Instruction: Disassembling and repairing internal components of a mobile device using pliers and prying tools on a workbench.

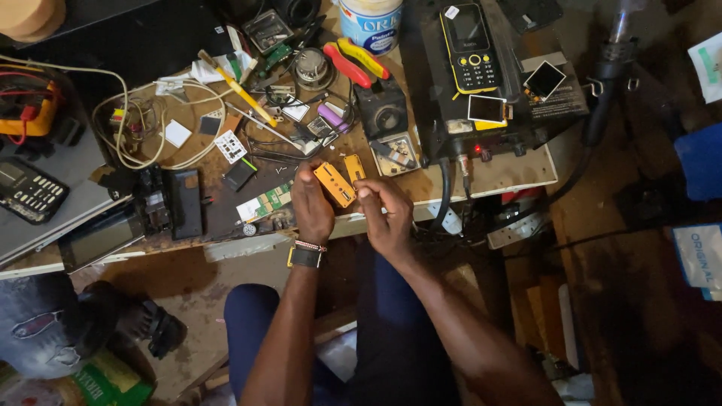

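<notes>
My left hand (311,204) grips a small yellow-orange rectangular phone part (334,184) near the front edge of a cluttered wooden workbench (511,174). My right hand (387,214) is right beside it, fingertips pinched at the part's lower end; whether they hold a small tool cannot be made out. A second yellow piece (354,167) lies just behind the held one. I wear a watch (304,256) on the left wrist. My legs in dark blue trousers are below the bench.
A yellow and black keypad phone (470,46) rests on a black box (496,113) at the back right. Red and yellow pliers (355,63), a yellow screwdriver (237,88), white cables (143,124), circuit boards, a black phone shell (184,203) and a multimeter (26,109) crowd the bench.
</notes>
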